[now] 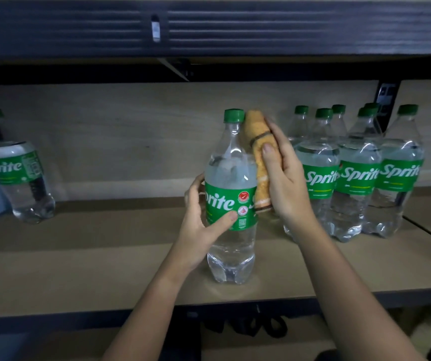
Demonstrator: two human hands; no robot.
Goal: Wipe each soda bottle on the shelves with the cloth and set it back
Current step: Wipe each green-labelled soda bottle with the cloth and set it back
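Right hand (282, 175), cloth (257, 157) seemingly against bottle (231, 183)

Dim in here, light falling from above and in front. The upper shelf (209, 27) throws a dark band across the back panel (131, 142). Small glints sit on the clear bottles (321, 162). The cloth (258, 152) is motion-blurred. Edges bow from the wide lens, and the left side smears soft.

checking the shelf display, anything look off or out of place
Nothing is spilled or damaged. Only the lone bottle at far left stands apart from the group of bottles on the right.
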